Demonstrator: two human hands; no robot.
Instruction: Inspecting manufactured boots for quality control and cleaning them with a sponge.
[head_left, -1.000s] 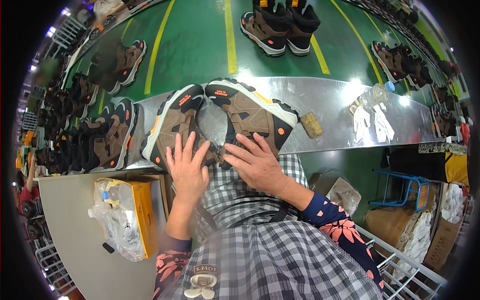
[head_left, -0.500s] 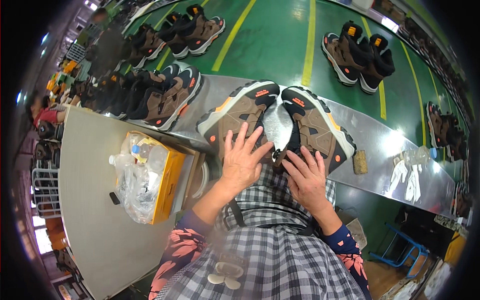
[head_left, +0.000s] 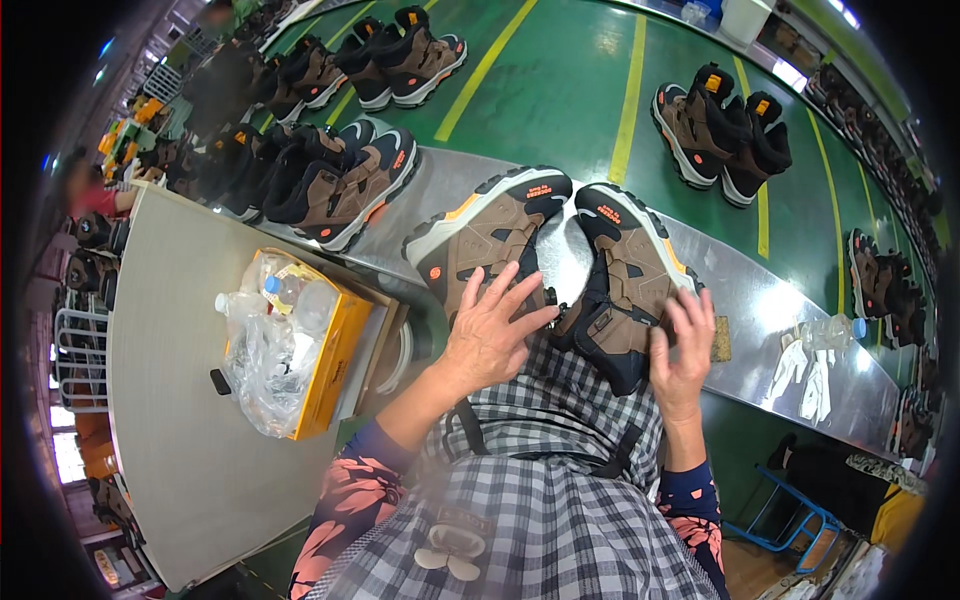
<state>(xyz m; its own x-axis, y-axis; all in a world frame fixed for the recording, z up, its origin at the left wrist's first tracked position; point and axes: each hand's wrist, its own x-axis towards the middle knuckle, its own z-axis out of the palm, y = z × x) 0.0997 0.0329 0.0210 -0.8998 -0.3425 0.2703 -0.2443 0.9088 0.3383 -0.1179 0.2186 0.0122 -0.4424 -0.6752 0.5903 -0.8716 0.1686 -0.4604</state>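
Observation:
Two brown-and-black hiking boots lie side by side at the near edge of a metal bench, toes pointing away from me. My left hand [head_left: 495,325] rests with fingers spread over the upper of the left boot [head_left: 490,232], hiding its collar. Along the outer side of the right boot [head_left: 625,262] is my right hand [head_left: 682,345]. Its fingers are apart, slightly bent and a little blurred, with the tips by the orange-and-white sole edge. The right boot's dark collar shows between my hands, tipped toward my checked apron [head_left: 540,400].
A yellow box [head_left: 330,365] of plastic bottles and bags sits on the grey side table [head_left: 175,400]. On the metal bench [head_left: 745,290] lie a tan block [head_left: 721,340], white gloves [head_left: 803,378] and a clear bottle [head_left: 832,332]. More boots [head_left: 720,135] stand on the green conveyor [head_left: 560,90].
My right hand has moved from the right boot's collar outward to its right side, uncovering the collar. My left hand stays on the left boot. The whole view has shifted slightly.

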